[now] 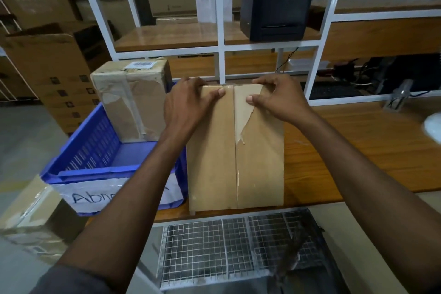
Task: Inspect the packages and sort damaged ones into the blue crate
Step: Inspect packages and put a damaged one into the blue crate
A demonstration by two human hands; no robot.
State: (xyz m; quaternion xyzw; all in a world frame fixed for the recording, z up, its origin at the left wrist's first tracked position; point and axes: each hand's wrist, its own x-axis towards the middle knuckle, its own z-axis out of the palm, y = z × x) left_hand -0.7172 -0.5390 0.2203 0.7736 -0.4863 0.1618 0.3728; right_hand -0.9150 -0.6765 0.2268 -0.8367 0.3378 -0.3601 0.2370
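A brown wooden tabletop [346, 150] is spread across the centre and right of the frame. At its left a blue slatted plastic crate [95, 145] is set, with a crumpled, tape-wrapped cardboard parcel [128, 102] stood in its upper corner. Just right of the crate, a long flat brown cardboard package [214, 162] is laid, its long axis running from bottom centre upward. Its upper end is gripped by the left hand [186, 107] and right hand [279, 100], thumbs pressed on top. A pale torn patch [243, 112], possibly peeled tape, is seen by the right thumb. The left hand is placed nearer the crate.
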